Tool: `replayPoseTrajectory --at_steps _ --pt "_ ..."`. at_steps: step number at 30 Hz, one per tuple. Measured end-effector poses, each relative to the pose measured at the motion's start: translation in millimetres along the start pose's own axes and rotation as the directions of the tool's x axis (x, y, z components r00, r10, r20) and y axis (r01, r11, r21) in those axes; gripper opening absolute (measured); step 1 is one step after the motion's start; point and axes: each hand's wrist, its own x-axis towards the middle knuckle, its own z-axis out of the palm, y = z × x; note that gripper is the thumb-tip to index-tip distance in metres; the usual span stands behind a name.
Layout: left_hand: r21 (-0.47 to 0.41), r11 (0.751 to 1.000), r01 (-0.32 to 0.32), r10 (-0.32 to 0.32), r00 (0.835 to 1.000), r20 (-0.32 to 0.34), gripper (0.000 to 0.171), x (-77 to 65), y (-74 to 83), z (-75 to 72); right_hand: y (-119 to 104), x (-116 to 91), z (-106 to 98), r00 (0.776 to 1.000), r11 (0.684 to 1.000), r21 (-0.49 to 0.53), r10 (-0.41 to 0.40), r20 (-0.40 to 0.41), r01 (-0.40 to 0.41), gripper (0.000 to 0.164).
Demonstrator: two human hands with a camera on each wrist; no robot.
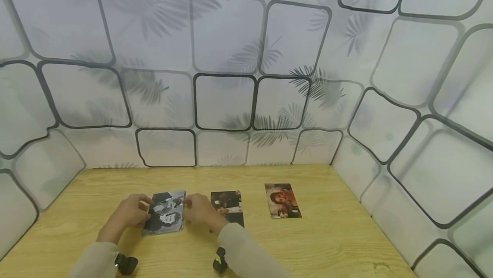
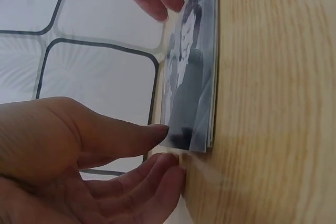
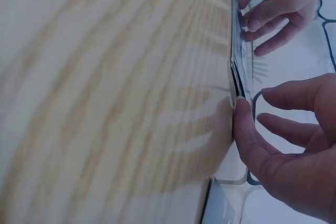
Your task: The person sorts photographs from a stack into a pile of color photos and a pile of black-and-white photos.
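A black-and-white photo card (image 1: 166, 216) showing people lies on top of a thin stack on the wooden table. In the left wrist view the layered edges of the stack (image 2: 212, 103) show. My left hand (image 1: 132, 210) is at its left edge, thumb tip at the corner and the other fingers bent just beside it. From the other side my right hand (image 1: 198, 208) touches the right edge. In the right wrist view the right thumb (image 3: 247, 124) meets the slightly parted sheets, while its other fingers stay raised and apart from them.
A dark colour photo card (image 1: 229, 203) lies just right of my right hand, partly covered by the forearm. Farther right lies another colour photo card (image 1: 283, 201) with a person on it. Patterned cloth (image 1: 227, 102) with leaves and rounded squares walls the table (image 1: 327, 243) behind and at both sides.
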Motion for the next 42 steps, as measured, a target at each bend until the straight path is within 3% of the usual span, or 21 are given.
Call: replayPoseTrajectory --at_steps 5,8,12,17,25,30,42 --pt "0.056 0.998 -0.015 0.016 1.000 -0.022 0.038 0.9 6.6 -2.8 8.7 -0.9 -8.6 1.000 1.000 -0.004 -0.008 0.005 0.008 0.036" --pt "0.069 0.996 -0.060 0.063 0.997 -0.036 0.037 2.9 11.6 -1.3 12.3 -2.4 -14.6 1.000 0.999 0.038 -0.002 0.010 0.002 0.036" --pt "0.061 0.991 -0.121 0.123 0.991 -0.043 0.037 4.7 23.9 5.7 17.3 -6.3 -22.2 1.000 0.995 0.098 -0.003 0.028 0.000 0.037" --pt "0.007 0.988 -0.152 0.152 0.988 -0.033 0.035 2.6 42.2 16.5 22.1 -12.9 -35.3 0.998 0.990 0.141 -0.022 0.051 0.015 0.038" --pt "-0.117 0.978 -0.171 0.170 0.985 -0.016 0.036 -3.8 70.9 36.7 33.2 -22.4 -62.3 1.000 0.991 0.130 -0.021 0.020 0.018 0.038" --pt "-0.147 0.976 -0.163 0.165 0.986 0.000 0.034 -5.8 85.1 54.1 44.2 -30.9 -73.5 1.000 0.983 0.185 0.014 -0.012 -0.011 0.034" --pt "-0.202 0.969 -0.143 0.139 0.990 -0.035 0.028 -4.4 101.6 81.7 67.3 -51.7 -89.6 0.991 0.974 0.207 0.106 -0.080 -0.087 0.028"
